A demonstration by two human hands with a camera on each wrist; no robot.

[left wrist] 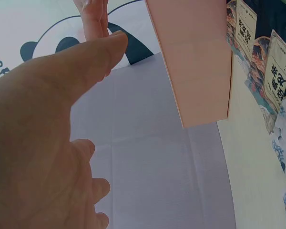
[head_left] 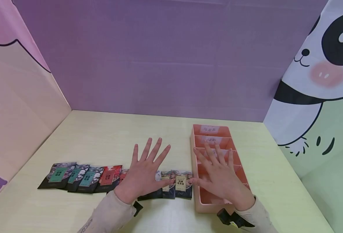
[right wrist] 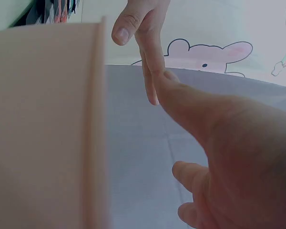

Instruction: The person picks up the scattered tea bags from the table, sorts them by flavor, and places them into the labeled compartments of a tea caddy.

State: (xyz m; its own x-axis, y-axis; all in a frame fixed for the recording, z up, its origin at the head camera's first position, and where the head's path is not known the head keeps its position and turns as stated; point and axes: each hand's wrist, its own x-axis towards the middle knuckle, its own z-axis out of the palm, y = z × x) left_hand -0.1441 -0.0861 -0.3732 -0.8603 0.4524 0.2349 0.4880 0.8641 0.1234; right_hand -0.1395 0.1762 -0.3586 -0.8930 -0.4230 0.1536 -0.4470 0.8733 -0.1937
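Observation:
My left hand [head_left: 145,173] is held with its fingers spread, back upward, over a row of tea packets [head_left: 107,179], hiding the middle of the row. My right hand [head_left: 220,177] is likewise spread, above a pink compartment box [head_left: 199,207]; nothing is in its grasp. Packets with teal labels [head_left: 58,174] lie at the left end, a red-labelled one [head_left: 108,177] beside them, and cream-labelled ones [head_left: 183,183] at the right end near the box. In the left wrist view the box wall [left wrist: 195,62] rises beyond the thumb; the right wrist view shows it close up [right wrist: 43,129].
Thin dividers split the box lengthwise into several compartments, with paper labels [head_left: 209,129] on inner walls. The pale table [head_left: 116,136] ends at a purple backdrop [head_left: 160,64]. Printed side panels [head_left: 314,129] with cartoon animals stand left and right.

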